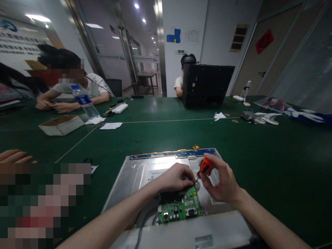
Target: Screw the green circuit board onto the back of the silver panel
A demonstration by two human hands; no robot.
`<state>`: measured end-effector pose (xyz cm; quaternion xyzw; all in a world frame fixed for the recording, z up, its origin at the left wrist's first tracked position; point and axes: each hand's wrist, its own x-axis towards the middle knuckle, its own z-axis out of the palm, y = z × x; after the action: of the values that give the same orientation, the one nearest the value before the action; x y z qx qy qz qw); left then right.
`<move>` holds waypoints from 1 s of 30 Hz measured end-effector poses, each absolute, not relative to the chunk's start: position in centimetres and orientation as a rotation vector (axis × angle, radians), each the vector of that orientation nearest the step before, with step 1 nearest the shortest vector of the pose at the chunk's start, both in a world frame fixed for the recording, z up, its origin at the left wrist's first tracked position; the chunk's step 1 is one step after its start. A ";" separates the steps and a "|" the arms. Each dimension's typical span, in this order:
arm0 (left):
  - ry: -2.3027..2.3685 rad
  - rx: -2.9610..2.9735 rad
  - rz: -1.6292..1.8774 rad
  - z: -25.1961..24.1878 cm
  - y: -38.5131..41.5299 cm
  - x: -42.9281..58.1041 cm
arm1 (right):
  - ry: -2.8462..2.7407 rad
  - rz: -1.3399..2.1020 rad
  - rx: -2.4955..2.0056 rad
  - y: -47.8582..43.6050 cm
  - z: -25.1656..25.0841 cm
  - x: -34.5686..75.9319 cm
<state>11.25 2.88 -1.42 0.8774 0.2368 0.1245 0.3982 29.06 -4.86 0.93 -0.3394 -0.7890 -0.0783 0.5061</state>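
Note:
My right hand [223,181] grips a short orange-and-black screwdriver [205,166] by its handle. The shaft slants down to the far right corner of a green circuit board [178,209]. At that same corner my left hand [177,177] is closed, fingertips pinched close to the screwdriver's tip; whatever they hold is hidden. Under the board lies the silver metal back of a flat display panel [120,183], with a blue circuit strip [166,155] along its far edge. A pale metal cover [181,232] stands at the near side, and a grey cable [141,226] runs beside the board.
On the green table [155,135] stand an open cardboard box [61,126], a tilted water bottle [86,103] and a black monitor casing [207,86]. Gloves [267,118] lie at right. Two people sit across the table; another person's hand [17,156] is at left.

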 end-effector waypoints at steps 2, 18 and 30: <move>0.605 2.211 0.314 -1.4 2.8 11.2 | -1.905 -0.178 -0.817 -4.9 0.9 29.1; 0.580 2.194 0.340 -1.4 2.8 11.1 | -1.891 -0.265 -0.822 -4.7 0.9 28.8; 0.618 2.226 0.298 -1.0 2.7 11.2 | -1.871 -0.232 -0.857 -4.9 0.5 29.0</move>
<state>11.20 2.67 -0.99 0.8778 0.2439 0.1175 0.3951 29.03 -4.89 0.50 -0.3558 -0.7771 -0.0965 0.5101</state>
